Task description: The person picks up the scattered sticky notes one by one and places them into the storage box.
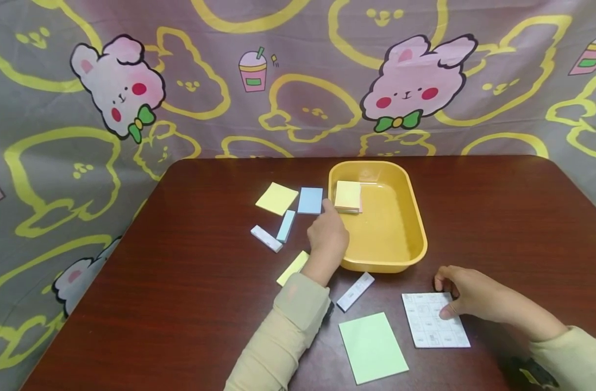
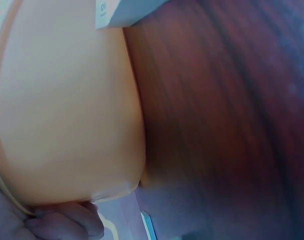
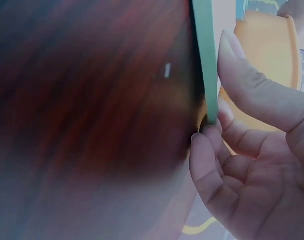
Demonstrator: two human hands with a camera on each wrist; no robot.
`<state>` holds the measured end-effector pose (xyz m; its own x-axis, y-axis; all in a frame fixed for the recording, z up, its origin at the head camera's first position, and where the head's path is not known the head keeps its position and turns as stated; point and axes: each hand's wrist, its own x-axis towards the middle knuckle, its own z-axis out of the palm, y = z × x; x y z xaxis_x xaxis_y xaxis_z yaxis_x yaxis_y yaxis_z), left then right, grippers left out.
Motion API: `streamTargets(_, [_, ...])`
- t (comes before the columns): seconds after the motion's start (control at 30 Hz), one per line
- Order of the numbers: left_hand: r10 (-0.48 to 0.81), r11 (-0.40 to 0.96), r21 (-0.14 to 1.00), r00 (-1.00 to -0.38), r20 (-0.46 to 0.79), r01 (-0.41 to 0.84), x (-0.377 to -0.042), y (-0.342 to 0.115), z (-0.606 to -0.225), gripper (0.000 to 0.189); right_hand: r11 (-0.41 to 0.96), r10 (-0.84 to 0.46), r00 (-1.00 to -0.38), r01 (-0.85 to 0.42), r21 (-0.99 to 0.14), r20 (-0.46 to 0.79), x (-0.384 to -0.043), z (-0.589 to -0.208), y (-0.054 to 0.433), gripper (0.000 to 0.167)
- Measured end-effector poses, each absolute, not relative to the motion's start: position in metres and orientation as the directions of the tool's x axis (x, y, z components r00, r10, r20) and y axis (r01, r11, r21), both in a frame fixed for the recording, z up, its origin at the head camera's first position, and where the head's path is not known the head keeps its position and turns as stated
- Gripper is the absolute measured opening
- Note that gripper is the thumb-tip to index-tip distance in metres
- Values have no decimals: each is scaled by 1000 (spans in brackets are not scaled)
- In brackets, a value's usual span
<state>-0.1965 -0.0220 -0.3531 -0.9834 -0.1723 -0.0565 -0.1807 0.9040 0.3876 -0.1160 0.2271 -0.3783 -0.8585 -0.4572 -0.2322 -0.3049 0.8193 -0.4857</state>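
My left hand (image 1: 328, 232) grips the left rim of a yellow plastic tray (image 1: 417, 228), its curled fingers (image 2: 67, 221) showing at the wall in the left wrist view. The thumb is hidden. Just left of that hand lies a blue sticky note pad (image 1: 310, 200). A square white pad with grey print (image 1: 432, 326) is under my right hand (image 1: 474, 293). The right thumb (image 3: 244, 75) presses its face while the fingers curl at its edge, pinching it; that edge looks green (image 3: 206, 65) in the right wrist view.
Inside the tray sits a stack of small pads, yellow on top (image 1: 347, 194). Yellow notes (image 1: 277, 199), a light-blue strip pad (image 1: 286, 226) and a white strip (image 1: 266, 238) lie left. Another yellow pad (image 1: 292, 269), a printed strip (image 1: 355, 291) and a green pad (image 1: 373, 347) lie nearer.
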Motion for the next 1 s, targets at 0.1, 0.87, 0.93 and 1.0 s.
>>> streamTargets(0.1, [-171,904,387,-983,-59,-181,-197,-22,-353,40,824,-450,-859,-293,-485,-246,-117,-378,226,41])
streamTargets(0.87, [-172,902,392,-984,-57,-180,-197,-23,-351,39,550,-651,-731,-270,-790,-204,-117,-363,236,21])
streamTargets(0.93, [-172,902,392,-983,-58,-180,-197,-23,-351,39,507,-673,-711,-244,-827,-203,-118,-360,237,17])
streamTargets(1.0, [-170,902,393,-984,-57,-179,-197,-23,-351,39,481,-683,-704,-231,-846,-196,-120,-357,239,16])
